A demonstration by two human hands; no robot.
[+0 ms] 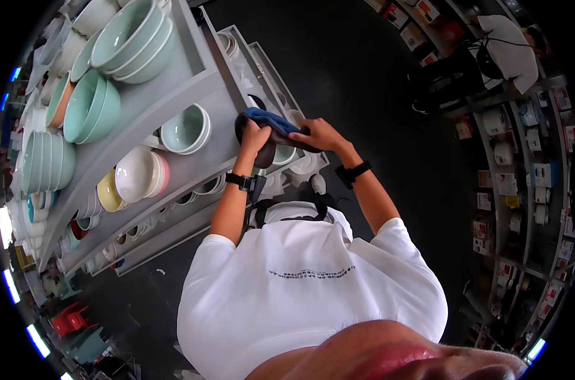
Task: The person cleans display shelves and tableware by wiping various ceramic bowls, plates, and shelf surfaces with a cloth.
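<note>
In front of my body, both hands are on a dark brown dish (264,157), its shape partly hidden, with a blue cloth (271,120) lying over its far side. My left hand (254,137) is closed around the dish's near left part, thumb towards the cloth. On the other side, my right hand (323,135) pinches the cloth's right end against the dish's rim. Just beyond and below them, pale green and white bowls sit on the shelf (227,120).
To the left, stacked pale green bowls (92,107) crowd the upper shelf. A white bowl (135,174) and a pale green bowl (187,130) stand lower. Boxed goods fill the right-hand rack (521,190). Another person (506,54) bends at the upper right. A red chair (71,320) stands lower left.
</note>
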